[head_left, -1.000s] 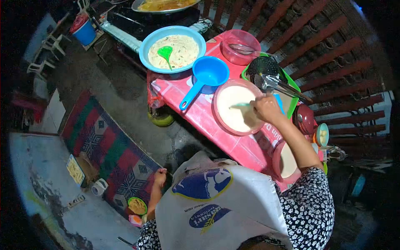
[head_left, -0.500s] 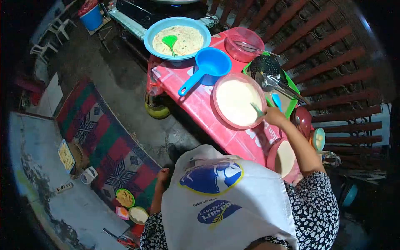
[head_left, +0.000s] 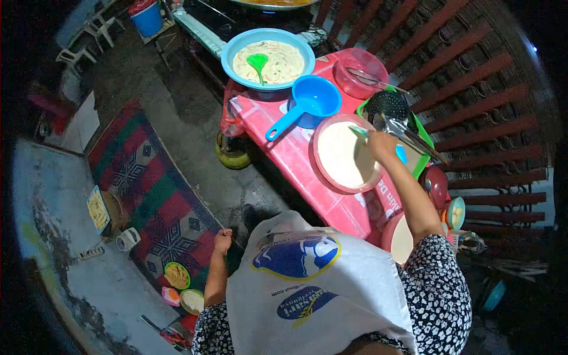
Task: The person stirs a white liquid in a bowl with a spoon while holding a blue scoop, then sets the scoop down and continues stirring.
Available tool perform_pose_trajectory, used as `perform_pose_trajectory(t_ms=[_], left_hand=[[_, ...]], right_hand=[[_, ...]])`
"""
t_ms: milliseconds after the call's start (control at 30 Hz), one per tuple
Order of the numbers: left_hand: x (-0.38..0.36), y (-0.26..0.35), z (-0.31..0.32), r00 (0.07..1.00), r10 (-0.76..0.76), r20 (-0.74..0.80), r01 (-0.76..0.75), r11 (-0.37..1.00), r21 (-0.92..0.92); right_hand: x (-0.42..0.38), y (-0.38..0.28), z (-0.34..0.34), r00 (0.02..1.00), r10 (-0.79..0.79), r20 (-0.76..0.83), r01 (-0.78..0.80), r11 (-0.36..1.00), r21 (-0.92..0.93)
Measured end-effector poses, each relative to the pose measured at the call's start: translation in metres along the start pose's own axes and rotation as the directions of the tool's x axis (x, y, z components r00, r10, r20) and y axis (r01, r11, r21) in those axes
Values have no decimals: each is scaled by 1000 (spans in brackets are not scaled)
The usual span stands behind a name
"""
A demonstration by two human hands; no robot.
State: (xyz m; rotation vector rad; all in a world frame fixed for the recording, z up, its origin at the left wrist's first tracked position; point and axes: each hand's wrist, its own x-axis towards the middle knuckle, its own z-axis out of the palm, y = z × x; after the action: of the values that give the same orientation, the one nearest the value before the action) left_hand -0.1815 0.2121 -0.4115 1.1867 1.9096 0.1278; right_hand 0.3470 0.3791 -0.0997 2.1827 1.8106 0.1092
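Observation:
My right hand (head_left: 381,146) is closed around a green spoon (head_left: 357,130) at the right rim of a pink bowl (head_left: 319,160). Pale, creamy batter (head_left: 342,155) fills much of that bowl, and the spoon's end is in it. Beside the bowl lies a blue dipper (head_left: 316,97) with its handle toward me. Low on the left, away from the table, my left hand (head_left: 223,241) is curled closed; I cannot make out whether anything is in it. Behind the dipper, a light blue basin (head_left: 228,59) contains a pale mixture with a green ladle (head_left: 258,61) in it.
A red-covered table (head_left: 296,177) carries a pink tub (head_left: 361,77), a green tray (head_left: 423,127) with utensils and, nearer me, another pink bowl (head_left: 388,234) of pale batter. The stove (head_left: 207,23) bears a pan. A patterned mat (head_left: 160,195) covers the floor at left.
My right hand has moved the spoon toward the far side of the bowl. My left hand has risen slightly into fuller view. The head view has shifted a little.

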Motion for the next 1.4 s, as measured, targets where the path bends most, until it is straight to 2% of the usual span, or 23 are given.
perform_pose_trajectory(t_ms=[33, 100, 200, 367, 467, 567, 600, 633, 667, 700, 800, 833, 900, 967, 1000, 1033, 1067, 1133, 1233, 1267, 1333, 1367, 1400], left_hand=[[7, -20, 13, 1000, -7, -6, 7, 1000, -3], [30, -78, 54, 1000, 18, 7, -15, 952, -306], [-14, -47, 22, 996, -3, 92, 7, 999, -44], [-50, -20, 14, 984, 107, 140, -91, 989, -118], [-30, -56, 37, 972, 223, 72, -202, 954, -223], [22, -103, 92, 896, 412, 164, -432, 894, 119], [32, -100, 92, 842, 476, 253, -521, 840, 153], [11, -76, 75, 983, 168, 72, -167, 986, -18], [17, -59, 76, 962, 260, 84, -272, 939, 210], [23, -50, 73, 933, 338, 124, -357, 831, 427], [54, -68, 93, 876, 480, 43, -445, 773, 453], [54, -64, 92, 879, 476, 31, -437, 777, 454], [48, -48, 79, 991, 128, 40, -133, 973, 190], [34, -41, 66, 948, -134, 288, 182, 972, -145], [-29, 38, -6, 880, -259, 397, 372, 897, -240], [32, -49, 61, 919, 241, 311, -276, 958, 73], [38, -57, 67, 720, 678, 145, -627, 548, 553], [37, -64, 72, 966, 246, 77, -257, 936, 238], [36, -77, 79, 695, 717, 56, -505, 431, 747], [44, -81, 78, 685, 725, 67, -515, 417, 749], [58, -82, 73, 437, 866, 245, -731, 182, 658], [59, -74, 74, 691, 681, 242, -687, 516, 512], [60, -64, 69, 895, 394, 210, -445, 834, 328]], right_hand=[[2, -12, -4, 1000, -10, -2, 10, 1000, 2], [-6, -30, -15, 943, -319, -91, 317, 948, -38], [-30, -41, -32, 799, -592, -106, 587, 806, -82], [-55, -25, -53, 665, -747, 8, 738, 656, -160], [-39, -18, -71, 740, -660, -128, 635, 749, -189], [2, -10, -55, 706, -623, -337, 550, 782, -292], [13, -7, -50, 771, -589, -243, 539, 806, -246], [21, 0, -40, 825, -549, -136, 519, 831, -201], [29, 15, -12, 801, -561, -211, 502, 820, -273], [22, 17, -9, 911, -395, -116, 369, 909, -193], [-1, 46, -8, 931, -321, 174, 352, 916, -192], [-11, 58, 0, 931, -331, 152, 348, 932, -103], [-25, 71, 11, 931, -341, 128, 345, 938, -11], [-37, 75, 15, 861, -308, 405, 221, 943, 249], [-43, 73, 17, 868, -294, 400, 204, 945, 254], [-52, 67, 18, 845, -287, 451, 97, 912, 399], [-62, 62, 17, 820, -286, 496, -25, 848, 529], [-81, 40, 1, 819, -204, 536, -204, 769, 605], [-97, 8, -9, 758, -99, 645, -508, 531, 678], [-101, -1, 7, 824, -117, 554, -479, 377, 793], [-99, -10, 37, 899, -49, 436, -383, 399, 833], [-99, -11, 48, 932, -30, 361, -321, 394, 861], [-101, -11, 41, 931, -23, 364, -327, 388, 862]])
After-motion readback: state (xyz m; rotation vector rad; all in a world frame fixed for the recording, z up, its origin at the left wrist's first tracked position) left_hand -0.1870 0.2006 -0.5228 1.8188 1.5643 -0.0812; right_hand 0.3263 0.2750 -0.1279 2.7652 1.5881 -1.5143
